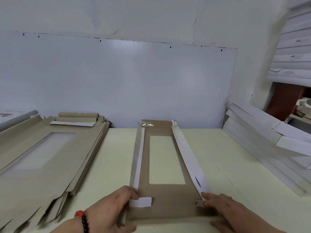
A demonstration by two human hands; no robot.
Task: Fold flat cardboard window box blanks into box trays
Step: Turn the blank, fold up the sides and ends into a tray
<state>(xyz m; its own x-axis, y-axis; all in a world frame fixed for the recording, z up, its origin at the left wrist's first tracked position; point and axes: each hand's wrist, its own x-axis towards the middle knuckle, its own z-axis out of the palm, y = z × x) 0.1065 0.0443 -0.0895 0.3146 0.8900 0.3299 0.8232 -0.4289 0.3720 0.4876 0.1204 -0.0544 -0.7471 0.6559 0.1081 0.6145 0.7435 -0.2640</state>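
On the pale table point(109, 165), centre, lies one window box blank point(165, 204), both long side flaps raised; left hand point(109, 211) pinches the near-left corner tab point(140, 202); right hand point(225, 211) presses loosely extended fingers against the near-right corner; stack of flat blanks point(42, 157) lies left.

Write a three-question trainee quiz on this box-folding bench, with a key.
1. True or false: the brown cardboard window box blank in the middle of the pale table already has both long side flaps folded up.
2. Where does the stack of flat brown window blanks lie: A) to the person's left, B) to the person's right, C) under the blank being folded?
3. Which wrist wears the red and black bead bracelet?

Key: 1 true. 2 A. 3 The left; that left hand holds a white corner tab, while the right hand works the opposite corner.
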